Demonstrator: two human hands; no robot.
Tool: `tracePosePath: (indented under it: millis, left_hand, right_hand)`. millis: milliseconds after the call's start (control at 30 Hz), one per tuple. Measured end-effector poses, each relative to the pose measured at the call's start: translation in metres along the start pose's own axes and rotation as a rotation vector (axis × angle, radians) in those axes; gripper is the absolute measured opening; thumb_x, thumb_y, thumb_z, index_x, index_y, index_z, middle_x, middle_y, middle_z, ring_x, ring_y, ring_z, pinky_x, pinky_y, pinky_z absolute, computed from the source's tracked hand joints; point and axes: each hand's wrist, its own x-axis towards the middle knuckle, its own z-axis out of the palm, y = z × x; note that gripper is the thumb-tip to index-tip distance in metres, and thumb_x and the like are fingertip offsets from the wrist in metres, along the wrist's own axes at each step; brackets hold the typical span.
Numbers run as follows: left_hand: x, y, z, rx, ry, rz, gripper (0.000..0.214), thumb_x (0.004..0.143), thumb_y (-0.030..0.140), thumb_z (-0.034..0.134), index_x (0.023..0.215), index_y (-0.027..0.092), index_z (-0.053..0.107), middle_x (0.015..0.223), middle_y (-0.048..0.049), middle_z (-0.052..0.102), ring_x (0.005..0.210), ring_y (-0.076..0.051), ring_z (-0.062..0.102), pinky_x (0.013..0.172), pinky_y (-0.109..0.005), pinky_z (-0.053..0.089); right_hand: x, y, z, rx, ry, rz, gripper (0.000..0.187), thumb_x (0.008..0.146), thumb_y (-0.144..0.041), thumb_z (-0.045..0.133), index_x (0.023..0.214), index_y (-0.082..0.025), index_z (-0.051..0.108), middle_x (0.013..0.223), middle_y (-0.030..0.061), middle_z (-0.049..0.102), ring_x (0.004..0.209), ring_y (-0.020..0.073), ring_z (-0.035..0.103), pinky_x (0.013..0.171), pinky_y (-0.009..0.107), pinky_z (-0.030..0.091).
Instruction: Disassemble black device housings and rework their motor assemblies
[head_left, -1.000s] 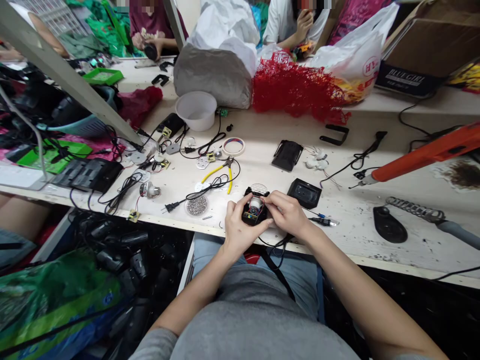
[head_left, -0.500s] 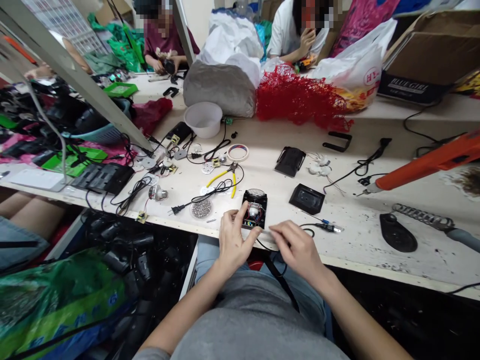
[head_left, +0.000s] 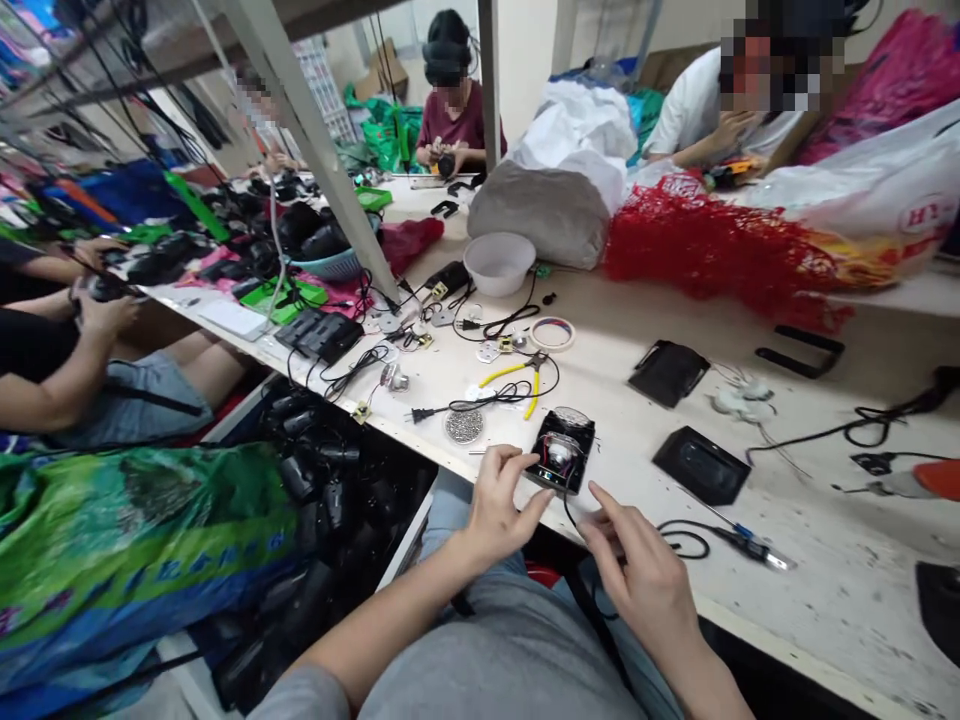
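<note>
An open black housing [head_left: 588,462] with a motor-like part and thin coloured wires inside lies at the bench's front edge. My left hand [head_left: 504,510] is at its lower left corner, thumb and fingers apart, the fingertips beside or just touching it. To the right, my right hand [head_left: 646,565] hovers by the near right corner with its fingers loosely spread and nothing seen in them. A black cable [head_left: 571,510] runs down from the housing between both hands. A round dish of small screws [head_left: 464,427] and yellow-handled pliers [head_left: 534,385] lie beyond my left hand.
Right of the housing lie a black cover [head_left: 701,464], another black shell [head_left: 669,372] and a soldering iron-like tool [head_left: 757,548]. A white bowl [head_left: 499,264] and tape roll [head_left: 553,333] stand farther back. Co-workers sit across and at left. A grey post [head_left: 322,150] rises at left.
The view has turned left, so the bench things appear farther right. My left hand's fingers have come off the housing's top to its side; my right hand's fingers have spread.
</note>
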Motion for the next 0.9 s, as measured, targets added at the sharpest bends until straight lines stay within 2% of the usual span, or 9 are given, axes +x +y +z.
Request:
tracePosePath:
  millis: [100,200,267,367,433,500,567,667,900]
  left_hand:
    - [0.001,0.002,0.012,-0.046,-0.029,0.054,0.02,0.09,0.026,0.062,0.109,0.018,0.062,0.106,-0.0102,0.058,0.103,-0.023,0.058,0.087,-0.039,0.053]
    - [0.007,-0.001,0.017,-0.077,-0.103,0.189,0.009,0.093,0.016,0.056,0.098,0.018,0.063,0.095,-0.0064,0.061,0.094,-0.019,0.057,0.081,-0.034,0.052]
    - [0.01,-0.004,0.017,-0.063,-0.136,0.256,0.014,0.094,0.012,0.053,0.098,0.018,0.064,0.092,-0.0055,0.063,0.09,-0.018,0.056,0.078,-0.031,0.051]
    - [0.014,-0.004,0.019,-0.015,-0.177,0.31,0.018,0.095,0.01,0.052,0.103,0.018,0.066,0.092,-0.0054,0.064,0.087,-0.018,0.054,0.075,-0.03,0.05]
    - [0.014,-0.002,0.02,0.008,-0.201,0.339,0.018,0.095,0.011,0.053,0.106,0.018,0.066,0.092,-0.0056,0.065,0.085,-0.018,0.053,0.073,-0.029,0.05]
    - [0.014,0.001,0.022,0.015,-0.215,0.368,0.017,0.095,0.012,0.054,0.107,0.018,0.065,0.092,-0.0059,0.065,0.084,-0.018,0.053,0.072,-0.029,0.05]
    - [0.014,0.003,0.024,0.01,-0.216,0.387,0.019,0.095,0.01,0.053,0.108,0.017,0.064,0.093,-0.0062,0.064,0.083,-0.018,0.053,0.072,-0.03,0.05]
    - [0.015,0.003,0.025,0.003,-0.209,0.392,0.023,0.094,0.008,0.052,0.114,0.015,0.062,0.094,-0.0077,0.064,0.085,-0.019,0.053,0.074,-0.031,0.052]
    - [0.018,0.001,0.025,-0.005,-0.245,0.438,0.029,0.094,0.006,0.049,0.119,0.016,0.061,0.097,-0.0085,0.065,0.082,-0.019,0.053,0.072,-0.033,0.053]
  right_hand:
    - [-0.004,-0.002,0.003,0.014,-0.021,0.02,0.034,0.1,-0.045,0.052,0.115,-0.014,0.057,0.08,0.0057,0.066,0.07,0.0185,0.068,0.064,0.03,0.057]
    - [-0.011,-0.004,0.005,0.042,-0.018,0.052,0.023,0.102,-0.037,0.05,0.11,-0.016,0.056,0.078,0.0037,0.065,0.068,0.0164,0.067,0.064,0.027,0.057]
    - [-0.014,-0.005,0.004,0.062,0.015,0.08,0.015,0.102,-0.024,0.048,0.112,-0.016,0.056,0.079,0.0029,0.064,0.068,0.0147,0.066,0.064,0.025,0.056]
    - [-0.011,-0.005,-0.001,0.042,0.08,0.108,0.029,0.099,-0.011,0.047,0.126,-0.017,0.055,0.09,0.0064,0.064,0.079,0.0165,0.066,0.07,0.025,0.056]
    - [-0.006,-0.003,-0.005,-0.024,0.084,0.124,0.037,0.098,-0.01,0.046,0.133,-0.018,0.055,0.095,0.0078,0.062,0.083,0.0172,0.065,0.07,0.025,0.054]
    - [0.0,0.0,-0.008,-0.142,0.056,0.126,0.034,0.1,-0.015,0.049,0.132,-0.018,0.059,0.092,0.0063,0.061,0.075,0.0152,0.063,0.063,0.023,0.05]
    - [0.005,0.002,-0.01,-0.272,0.018,0.107,0.029,0.101,-0.02,0.051,0.127,-0.016,0.064,0.081,0.0031,0.058,0.064,0.0127,0.059,0.056,0.023,0.044]
    - [0.013,0.006,-0.012,-0.395,-0.025,0.067,0.027,0.101,-0.016,0.047,0.116,-0.013,0.069,0.071,0.0017,0.055,0.063,0.0138,0.056,0.056,0.025,0.042]
    - [0.02,0.008,-0.01,-0.396,-0.128,0.088,0.028,0.1,-0.015,0.038,0.092,-0.015,0.065,0.075,0.0047,0.059,0.068,0.0178,0.059,0.056,0.027,0.043]
